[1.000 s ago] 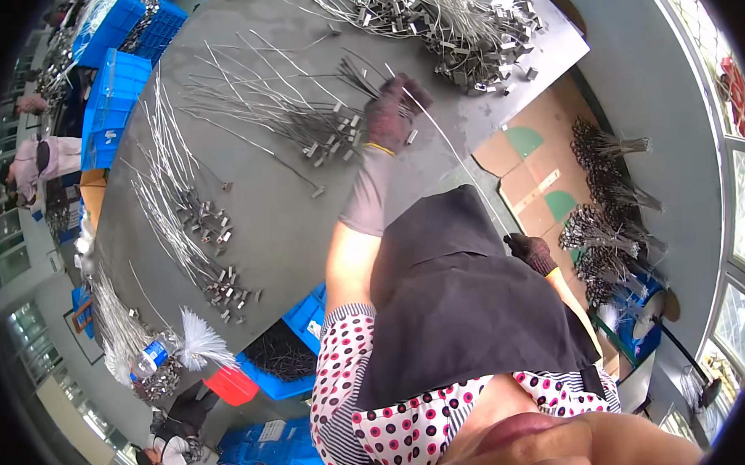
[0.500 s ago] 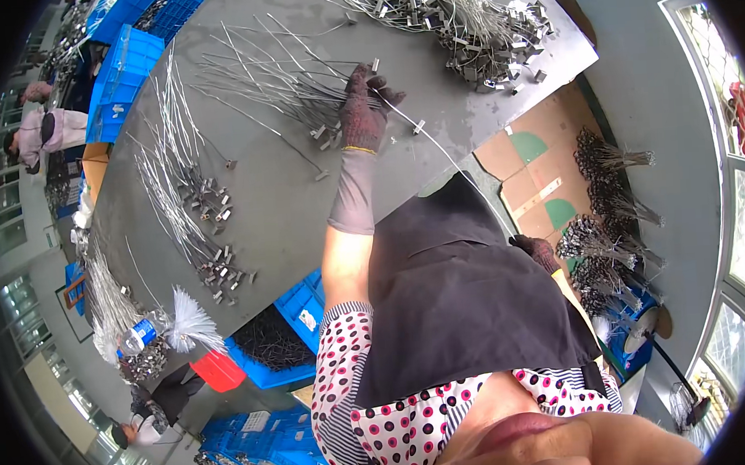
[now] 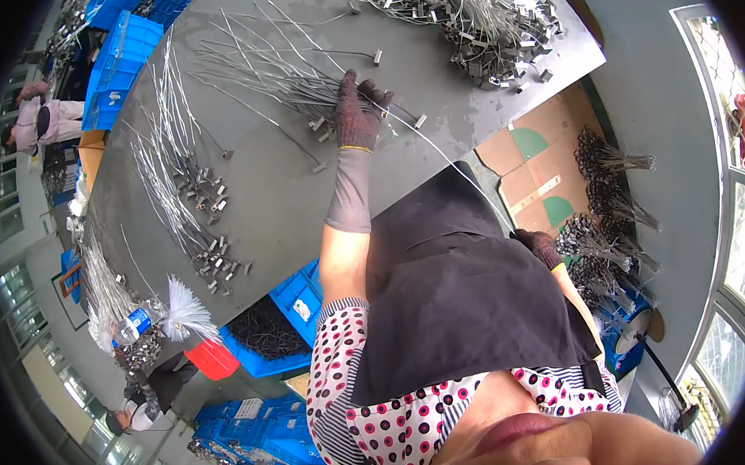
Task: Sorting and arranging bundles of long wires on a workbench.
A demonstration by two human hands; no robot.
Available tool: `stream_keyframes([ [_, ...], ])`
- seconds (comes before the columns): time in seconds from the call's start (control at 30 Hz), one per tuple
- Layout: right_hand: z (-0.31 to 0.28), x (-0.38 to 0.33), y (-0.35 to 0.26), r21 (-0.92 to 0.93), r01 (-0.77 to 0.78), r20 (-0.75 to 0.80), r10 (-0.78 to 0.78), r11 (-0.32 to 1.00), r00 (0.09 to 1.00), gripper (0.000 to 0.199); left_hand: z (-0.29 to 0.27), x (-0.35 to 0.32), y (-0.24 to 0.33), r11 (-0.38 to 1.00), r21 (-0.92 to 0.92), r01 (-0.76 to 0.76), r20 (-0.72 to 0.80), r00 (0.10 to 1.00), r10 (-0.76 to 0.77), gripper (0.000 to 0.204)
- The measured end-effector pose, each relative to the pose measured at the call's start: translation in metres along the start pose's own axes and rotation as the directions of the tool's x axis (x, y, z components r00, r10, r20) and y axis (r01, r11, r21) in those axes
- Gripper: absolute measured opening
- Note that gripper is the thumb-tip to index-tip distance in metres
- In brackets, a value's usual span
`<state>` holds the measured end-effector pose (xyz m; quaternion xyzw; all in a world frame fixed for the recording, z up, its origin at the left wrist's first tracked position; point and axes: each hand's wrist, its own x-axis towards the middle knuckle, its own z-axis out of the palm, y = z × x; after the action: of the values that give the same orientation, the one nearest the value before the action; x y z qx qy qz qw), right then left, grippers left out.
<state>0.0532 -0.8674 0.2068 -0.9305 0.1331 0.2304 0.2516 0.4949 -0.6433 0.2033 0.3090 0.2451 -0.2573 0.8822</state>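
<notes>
A long grey metal table (image 3: 303,194) runs across the upper part of the view, strewn with bundles of thin silver wires that end in small metal clips. One heap of wires and clips (image 3: 471,17) lies at the table's far right corner, a fanned bundle of wires (image 3: 271,69) lies near the middle, and two looser bundles (image 3: 185,192) trail along the left side toward a white brush (image 3: 183,314) and a plastic bottle (image 3: 133,325) at the near left corner. Blue crates (image 3: 124,69) stand beyond the far left edge, another blue crate (image 3: 284,321) sits under the near edge, and flattened cardboard (image 3: 529,174) covers the floor to the right, beside dark piles of more wired parts (image 3: 607,212). Windows line the right wall. The left hand (image 3: 358,115), in a dark knit glove with a long grey sleeve, reaches out over the middle of the table, fingers curled down onto the clip ends of the fanned bundle. A single long wire (image 3: 444,157) runs from under it toward the near edge. The right hand (image 3: 540,247), also gloved, hangs low beside the dark apron; whether it grips anything cannot be told.
</notes>
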Motion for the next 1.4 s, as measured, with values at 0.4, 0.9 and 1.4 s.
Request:
stream_keyframes([
  [0.4,-0.02,0.148,-0.056,0.039,0.17,-0.137,-0.163,0.985,0.977,0.025,0.005,-0.05,-0.048,0.734,0.665,0.136,0.257,0.881,-0.396,0.047],
  [0.9,-0.084,0.158,-0.137,0.66,-0.006,0.227,-0.192,0.751,0.955,0.033,0.021,-0.016,0.019,0.913,0.396,-0.099,0.022,0.995,0.099,0.018],
  [1.4,-0.117,0.241,-0.182,0.728,0.16,0.054,-0.288,0.667,0.956,0.046,0.0,0.004,0.086,0.996,-0.058,-0.072,0.043,0.996,0.075,0.019],
])
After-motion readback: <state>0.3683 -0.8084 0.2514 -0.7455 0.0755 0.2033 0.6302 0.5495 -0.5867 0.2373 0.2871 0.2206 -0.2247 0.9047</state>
